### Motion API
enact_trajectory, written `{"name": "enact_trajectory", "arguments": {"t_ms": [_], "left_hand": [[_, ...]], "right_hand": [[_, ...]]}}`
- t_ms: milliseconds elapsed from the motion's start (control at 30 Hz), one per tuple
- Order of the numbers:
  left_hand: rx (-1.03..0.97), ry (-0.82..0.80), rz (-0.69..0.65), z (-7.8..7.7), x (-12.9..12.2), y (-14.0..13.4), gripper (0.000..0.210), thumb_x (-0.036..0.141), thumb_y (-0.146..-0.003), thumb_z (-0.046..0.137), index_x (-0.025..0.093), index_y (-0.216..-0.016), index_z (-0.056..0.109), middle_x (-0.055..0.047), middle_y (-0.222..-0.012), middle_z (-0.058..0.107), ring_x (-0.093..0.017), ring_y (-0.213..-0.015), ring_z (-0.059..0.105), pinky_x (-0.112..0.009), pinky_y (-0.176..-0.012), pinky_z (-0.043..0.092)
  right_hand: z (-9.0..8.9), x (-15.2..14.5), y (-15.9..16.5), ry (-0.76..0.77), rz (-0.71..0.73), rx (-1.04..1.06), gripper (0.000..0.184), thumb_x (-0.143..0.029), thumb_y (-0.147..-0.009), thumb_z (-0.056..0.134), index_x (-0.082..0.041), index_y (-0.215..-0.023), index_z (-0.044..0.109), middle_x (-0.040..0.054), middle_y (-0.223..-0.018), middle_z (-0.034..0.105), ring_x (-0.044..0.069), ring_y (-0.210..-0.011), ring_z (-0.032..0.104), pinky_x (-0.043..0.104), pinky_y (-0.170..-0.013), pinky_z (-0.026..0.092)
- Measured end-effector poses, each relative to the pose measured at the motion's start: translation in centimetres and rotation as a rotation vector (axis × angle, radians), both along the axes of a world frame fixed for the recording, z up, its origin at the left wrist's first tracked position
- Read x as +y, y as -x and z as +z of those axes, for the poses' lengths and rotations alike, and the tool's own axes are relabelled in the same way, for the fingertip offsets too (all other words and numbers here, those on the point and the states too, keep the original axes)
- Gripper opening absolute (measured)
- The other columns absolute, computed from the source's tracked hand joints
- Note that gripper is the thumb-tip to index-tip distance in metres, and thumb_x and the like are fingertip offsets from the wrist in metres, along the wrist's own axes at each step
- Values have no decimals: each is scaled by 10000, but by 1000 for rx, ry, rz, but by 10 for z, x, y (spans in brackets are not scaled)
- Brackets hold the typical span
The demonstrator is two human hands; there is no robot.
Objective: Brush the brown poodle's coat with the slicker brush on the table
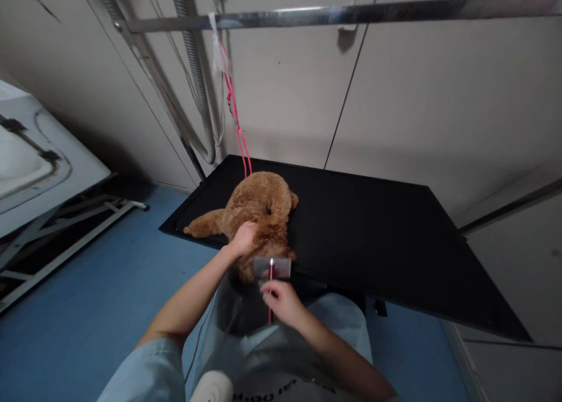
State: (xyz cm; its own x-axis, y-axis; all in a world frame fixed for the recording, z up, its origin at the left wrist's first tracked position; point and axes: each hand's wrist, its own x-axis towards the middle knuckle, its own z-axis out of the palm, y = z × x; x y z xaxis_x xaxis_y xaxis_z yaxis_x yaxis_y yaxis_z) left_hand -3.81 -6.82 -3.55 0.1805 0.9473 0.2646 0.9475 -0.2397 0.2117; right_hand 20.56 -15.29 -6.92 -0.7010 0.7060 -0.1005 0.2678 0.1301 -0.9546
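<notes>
A curly brown dog (259, 197) lies at the near left part of a black grooming table (373, 232), one leg stretched out to the left. My left hand (246, 238) is closed on the fur at its near end, the fingertips partly hidden in the coat. In my right hand (283, 302) is a slicker brush (272, 267) with a red handle and a wide, flat metal head. The brush head is against or just in front of the dog's fur; contact cannot be made out.
A pink leash (235, 106) hangs from a metal bar (395, 11) down to the table. Behind it runs a grey ribbed hose (193, 57). A white tub (52, 156) on a metal frame stands at left. The rounded end of a white device (213, 387) shows at the bottom.
</notes>
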Motion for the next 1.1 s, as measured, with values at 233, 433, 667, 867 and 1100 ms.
{"name": "enact_trajectory", "arguments": {"t_ms": [233, 433, 667, 867, 1100], "left_hand": [[-40, 69, -28, 8, -5, 3, 135, 289, -709, 583, 164, -699, 634, -74, -713, 645, -210, -711, 598, -329, -750, 434], [-42, 109, -83, 22, -9, -1, 179, 247, -780, 514, 171, -675, 637, -61, -696, 649, -192, -718, 610, -312, -783, 442], [-119, 139, -51, 26, -14, 3, 219, 301, -834, 497, 169, -789, 665, -63, -796, 678, -188, -783, 626, -290, -797, 454], [-123, 168, -51, 21, -18, 6, 241, 222, -811, 486, 174, -623, 630, -39, -648, 641, -160, -658, 597, -270, -730, 449], [-98, 102, -61, 6, -25, 15, 250, 279, -817, 500, 177, -624, 621, -43, -621, 617, -171, -650, 600, -297, -742, 446]], "right_hand": [[6, 0, -1, 168, 125, 25, 266, -187, -784, 522, -203, -957, 723, 17, -770, 690, 153, -701, 603, 245, -649, 461], [15, -4, -2, 178, 231, -100, 217, -136, -732, 553, -197, -831, 736, 7, -671, 662, 133, -593, 560, 227, -566, 420], [22, 4, 4, 38, 110, -39, 224, -169, -758, 541, -185, -894, 719, 24, -767, 680, 140, -673, 572, 235, -638, 440], [23, -10, 2, 249, 370, -93, 237, -155, -708, 544, -230, -827, 734, -16, -658, 657, 124, -562, 533, 219, -538, 404], [17, -5, 13, 90, 297, -127, 201, -148, -721, 539, -197, -778, 725, 4, -695, 675, 142, -635, 574, 225, -587, 411]]}}
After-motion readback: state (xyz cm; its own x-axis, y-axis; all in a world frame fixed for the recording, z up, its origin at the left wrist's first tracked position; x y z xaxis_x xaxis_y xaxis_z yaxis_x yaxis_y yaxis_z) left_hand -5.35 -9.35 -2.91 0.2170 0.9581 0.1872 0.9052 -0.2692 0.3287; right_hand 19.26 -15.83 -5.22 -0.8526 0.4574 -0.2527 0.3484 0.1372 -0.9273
